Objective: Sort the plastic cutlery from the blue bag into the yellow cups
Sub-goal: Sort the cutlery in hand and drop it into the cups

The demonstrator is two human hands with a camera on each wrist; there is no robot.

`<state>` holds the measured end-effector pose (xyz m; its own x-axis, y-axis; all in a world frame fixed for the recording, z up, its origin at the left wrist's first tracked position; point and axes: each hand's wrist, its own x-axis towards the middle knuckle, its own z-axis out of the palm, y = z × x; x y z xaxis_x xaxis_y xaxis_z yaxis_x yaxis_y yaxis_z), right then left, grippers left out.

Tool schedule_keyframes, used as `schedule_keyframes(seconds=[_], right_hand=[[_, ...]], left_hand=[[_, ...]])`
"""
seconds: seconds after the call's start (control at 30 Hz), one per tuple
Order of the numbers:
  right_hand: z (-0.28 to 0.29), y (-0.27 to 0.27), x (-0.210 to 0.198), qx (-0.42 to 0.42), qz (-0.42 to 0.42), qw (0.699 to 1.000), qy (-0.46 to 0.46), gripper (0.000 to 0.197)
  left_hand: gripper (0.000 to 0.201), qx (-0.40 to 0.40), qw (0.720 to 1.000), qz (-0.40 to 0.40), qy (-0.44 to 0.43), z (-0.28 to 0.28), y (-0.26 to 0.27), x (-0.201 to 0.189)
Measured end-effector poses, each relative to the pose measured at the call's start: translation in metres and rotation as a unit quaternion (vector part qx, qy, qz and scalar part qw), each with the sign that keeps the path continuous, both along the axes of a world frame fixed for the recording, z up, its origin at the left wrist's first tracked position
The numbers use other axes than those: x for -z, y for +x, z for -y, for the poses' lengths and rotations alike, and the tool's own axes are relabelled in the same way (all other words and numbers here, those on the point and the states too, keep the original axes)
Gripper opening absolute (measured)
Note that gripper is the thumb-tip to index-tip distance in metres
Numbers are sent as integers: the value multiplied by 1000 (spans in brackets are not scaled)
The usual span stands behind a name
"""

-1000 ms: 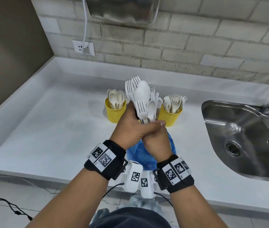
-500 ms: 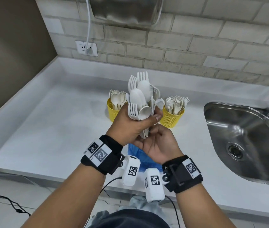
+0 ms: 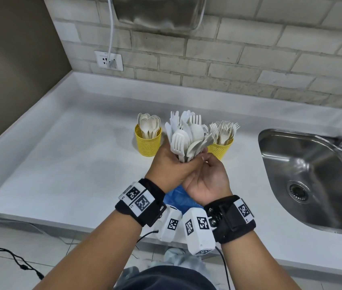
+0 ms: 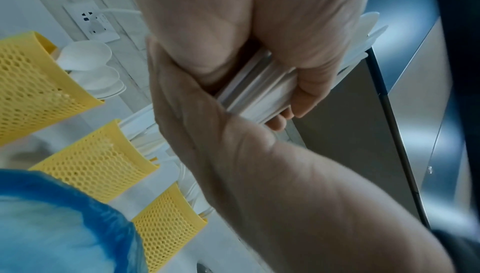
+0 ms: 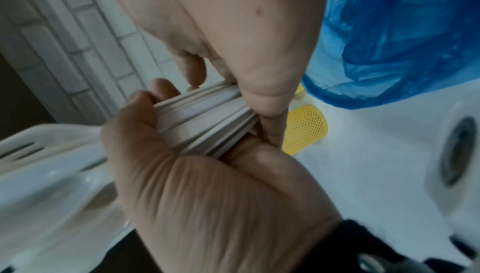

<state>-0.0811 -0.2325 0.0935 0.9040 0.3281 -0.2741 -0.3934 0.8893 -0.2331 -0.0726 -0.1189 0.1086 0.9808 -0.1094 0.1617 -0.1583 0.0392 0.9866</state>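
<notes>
My left hand (image 3: 172,164) grips a thick bundle of white plastic forks, spoons and knives (image 3: 186,135) by the handles, heads up, above the counter. My right hand (image 3: 207,176) lies palm up just under and right of it, thumb and fingers pinching the lower handle ends (image 5: 202,117). A yellow mesh cup of spoons (image 3: 148,143) stands left of the bundle and a cup of forks (image 3: 220,149) right of it. A middle cup (image 4: 96,160) shows only in the left wrist view. The blue bag (image 3: 178,198) lies crumpled on the counter under my wrists.
A steel sink (image 3: 312,185) with a tap is sunk into the white counter (image 3: 71,164) on the right. A brick wall with a socket (image 3: 109,60) and cable runs behind. A steel unit (image 3: 157,13) hangs on the wall above the cups.
My right hand turned palm up beneath the bundle and its fingers closed on the handle ends again. The left hand kept its grip, and the bundle sank a little towards the cups.
</notes>
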Motion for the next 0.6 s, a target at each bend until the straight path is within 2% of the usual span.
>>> schedule_keyframes(seconds=[0.17,0.3,0.37,0.4,0.47,0.53,0.6], right_hand=[[-10,-2,-4,44,-16,998,-45,46],[-9,-3,-2,50,-29,997,-56,54],[-6,-5,-3,38,-23,995,-93,54],[-4,-5,-2,27,-15,992,-124,49],[2,-6,1,19,-5,976,-218,34],[12,-5,3,29,4,953,-302,31],[26,-1,1,49,26,929,-367,26]], left_hand=[[67,-21,1000,-8,13,6,4,8],[70,-12,1000,-20,2,10,3,6],[69,-13,1000,-16,8,8,2,3],[63,-6,1000,-15,12,6,2,1],[37,23,999,-11,25,1,4,-5],[13,35,998,13,43,-4,6,-13],[14,15,997,51,54,-9,7,-19]])
